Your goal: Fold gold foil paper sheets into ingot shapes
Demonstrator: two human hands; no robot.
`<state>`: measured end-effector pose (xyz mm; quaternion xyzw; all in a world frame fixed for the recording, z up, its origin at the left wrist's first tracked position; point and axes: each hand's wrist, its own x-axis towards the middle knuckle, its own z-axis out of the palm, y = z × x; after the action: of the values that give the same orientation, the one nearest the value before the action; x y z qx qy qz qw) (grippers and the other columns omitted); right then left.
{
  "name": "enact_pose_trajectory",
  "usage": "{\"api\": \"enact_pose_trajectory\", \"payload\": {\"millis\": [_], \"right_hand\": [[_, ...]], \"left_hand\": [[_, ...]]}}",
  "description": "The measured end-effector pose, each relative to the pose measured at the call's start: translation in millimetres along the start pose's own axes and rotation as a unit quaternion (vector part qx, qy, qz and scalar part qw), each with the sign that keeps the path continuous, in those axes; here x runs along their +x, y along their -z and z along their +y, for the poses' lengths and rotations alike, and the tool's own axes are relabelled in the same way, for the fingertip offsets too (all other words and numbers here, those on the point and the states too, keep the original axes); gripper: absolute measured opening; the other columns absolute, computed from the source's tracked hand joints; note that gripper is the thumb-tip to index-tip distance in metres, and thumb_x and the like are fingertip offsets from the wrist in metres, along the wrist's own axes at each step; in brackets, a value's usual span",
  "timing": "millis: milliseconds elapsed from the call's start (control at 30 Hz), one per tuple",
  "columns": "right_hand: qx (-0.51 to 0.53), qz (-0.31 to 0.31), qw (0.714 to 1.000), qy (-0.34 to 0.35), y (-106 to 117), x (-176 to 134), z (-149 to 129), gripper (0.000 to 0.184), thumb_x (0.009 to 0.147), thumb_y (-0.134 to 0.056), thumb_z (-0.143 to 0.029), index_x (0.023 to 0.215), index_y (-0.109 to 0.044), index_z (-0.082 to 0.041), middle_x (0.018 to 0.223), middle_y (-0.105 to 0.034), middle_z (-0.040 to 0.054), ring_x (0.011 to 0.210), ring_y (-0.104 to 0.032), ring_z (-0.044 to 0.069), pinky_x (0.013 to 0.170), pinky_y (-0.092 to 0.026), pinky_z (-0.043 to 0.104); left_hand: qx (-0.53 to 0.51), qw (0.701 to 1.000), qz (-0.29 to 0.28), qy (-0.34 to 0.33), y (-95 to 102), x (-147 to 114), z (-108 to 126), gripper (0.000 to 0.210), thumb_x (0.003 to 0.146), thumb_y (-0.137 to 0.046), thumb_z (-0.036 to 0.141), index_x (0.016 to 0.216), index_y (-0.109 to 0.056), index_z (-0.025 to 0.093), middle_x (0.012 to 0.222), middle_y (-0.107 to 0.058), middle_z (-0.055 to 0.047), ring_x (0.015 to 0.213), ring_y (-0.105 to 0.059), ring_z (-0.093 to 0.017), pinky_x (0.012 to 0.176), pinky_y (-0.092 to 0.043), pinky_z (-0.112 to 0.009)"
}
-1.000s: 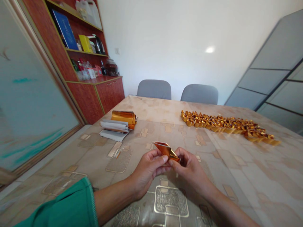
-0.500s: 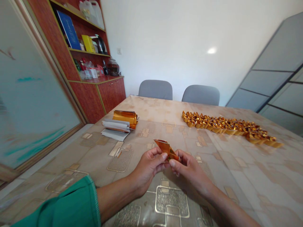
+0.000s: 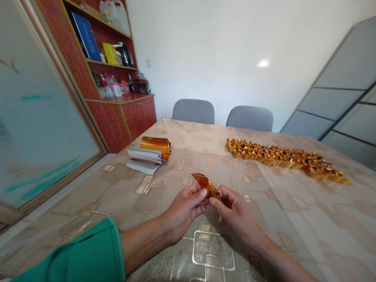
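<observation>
A partly folded piece of gold foil paper [image 3: 202, 181] is held above the table, its pointed end up and to the left. My left hand [image 3: 188, 203] pinches its lower left part between thumb and fingers. On its right end my right hand [image 3: 232, 203] grips with thumb and fingertips, which hide that edge. Past my left hand lies a stack of foil sheets, a gold-side bundle [image 3: 155, 145] behind a curled grey-white bundle [image 3: 144, 156]. Rows of folded gold foil pieces [image 3: 273, 153] stand packed together at the back right.
A patterned cover lies over the table [image 3: 293, 199]. Two grey chairs [image 3: 193, 111] stand at the far edge, by the white wall. To the left are a red-brown cabinet [image 3: 138, 117] with loaded shelves and a glass sliding door [image 3: 44, 129].
The foil piece has turned slightly in my fingers, and its right part looks more opened out. My right hand has shifted a little; the stack and the folded rows stay put.
</observation>
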<state>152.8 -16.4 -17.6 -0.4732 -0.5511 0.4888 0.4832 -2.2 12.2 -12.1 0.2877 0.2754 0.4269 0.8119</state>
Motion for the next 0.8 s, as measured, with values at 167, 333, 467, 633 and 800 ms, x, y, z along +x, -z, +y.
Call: {"api": "enact_pose_trajectory", "payload": {"millis": [167,333,467,633,800], "right_hand": [[0.002,0.026,1.000,-0.002,-2.9,-1.2,-2.1,0.033,0.084,-0.066,-0.043,0.067,-0.047,-0.022,0.062,-0.042,-0.0043,0.055,-0.033,0.011,0.047,-0.025,0.024],[0.008,-0.001,1.000,-0.017,-1.1,-0.4,2.0,0.032,0.087,-0.063,-0.045,0.070,-0.052,-0.021,0.064,-0.044,-0.0042,0.056,-0.035,0.012,0.049,-0.026,0.024],[0.006,0.007,1.000,-0.003,1.5,1.5,3.9,0.034,0.088,-0.063,-0.045,0.067,-0.050,-0.021,0.062,-0.042,-0.0050,0.055,-0.033,0.011,0.049,-0.026,0.024],[0.045,-0.024,0.998,-0.029,-0.8,0.6,-1.0,0.034,0.086,-0.066,-0.048,0.070,-0.056,-0.020,0.064,-0.047,-0.0033,0.058,-0.037,0.012,0.050,-0.028,0.024],[0.145,-0.054,0.986,-0.058,-6.7,0.2,-4.1,0.028,0.084,-0.070,-0.044,0.074,-0.062,-0.019,0.073,-0.056,0.0002,0.067,-0.048,0.014,0.062,-0.038,0.026]], "left_hand": [[0.015,1.000,0.010,0.008,2.7,0.4,-0.8,0.030,0.069,-0.086,0.029,0.089,-0.069,0.015,0.090,-0.070,-0.003,0.082,-0.062,-0.012,0.081,-0.047,-0.026],[0.045,0.999,0.017,0.006,2.7,1.2,0.8,0.035,0.069,-0.085,0.032,0.095,-0.068,0.017,0.090,-0.068,-0.001,0.078,-0.060,-0.011,0.076,-0.046,-0.026],[0.083,0.996,0.027,-0.014,2.2,1.9,0.7,0.035,0.067,-0.086,0.035,0.088,-0.068,0.014,0.080,-0.066,-0.001,0.069,-0.056,-0.010,0.071,-0.043,-0.024],[0.094,0.994,0.034,-0.034,2.4,0.8,-0.4,0.029,0.065,-0.084,0.033,0.078,-0.066,0.013,0.074,-0.063,-0.001,0.066,-0.054,-0.011,0.069,-0.042,-0.025],[0.123,0.992,0.004,-0.031,1.8,-0.9,-5.9,0.026,0.069,-0.080,0.030,0.079,-0.063,0.014,0.072,-0.060,0.000,0.064,-0.053,-0.011,0.067,-0.042,-0.026]]}}
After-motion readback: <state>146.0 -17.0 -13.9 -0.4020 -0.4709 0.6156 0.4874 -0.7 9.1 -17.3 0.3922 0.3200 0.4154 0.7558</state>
